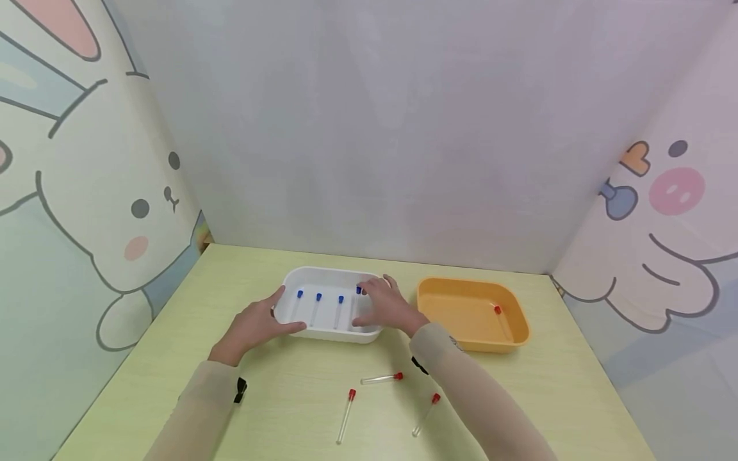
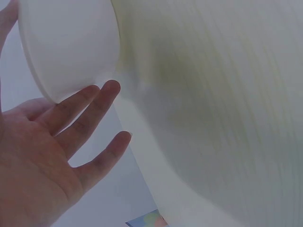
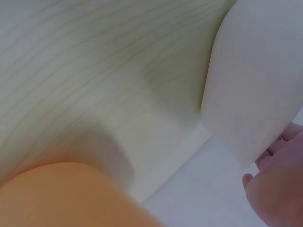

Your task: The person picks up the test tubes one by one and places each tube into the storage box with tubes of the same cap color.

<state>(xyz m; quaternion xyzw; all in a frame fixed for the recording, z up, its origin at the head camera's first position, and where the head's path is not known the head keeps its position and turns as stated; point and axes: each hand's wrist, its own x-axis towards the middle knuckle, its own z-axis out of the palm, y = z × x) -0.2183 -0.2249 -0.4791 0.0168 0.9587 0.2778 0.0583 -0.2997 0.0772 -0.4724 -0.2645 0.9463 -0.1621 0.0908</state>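
A white tray (image 1: 331, 334) stands on the table with several clear test tubes in it, each with a blue cap (image 1: 341, 299). My left hand (image 1: 254, 328) is at the tray's left end, thumb along the front rim. In the left wrist view, straight fingers (image 2: 78, 111) lie against the outside of the white wall (image 2: 71, 52). Over the tray's right end reaches my right hand (image 1: 387, 307), its thumb and fingers spread apart beside the rightmost blue-capped tube (image 1: 359, 289). The right wrist view hides its fingertips behind the tray wall (image 3: 255, 80).
Right of the white tray stands an orange tray (image 1: 461, 314) holding a red-capped tube (image 1: 498, 310). Three more red-capped tubes, one lying crosswise (image 1: 380, 379), one at the front (image 1: 346, 416) and one by the right sleeve (image 1: 426, 415), lie on the table. A pale wall (image 1: 369, 160) stands behind.
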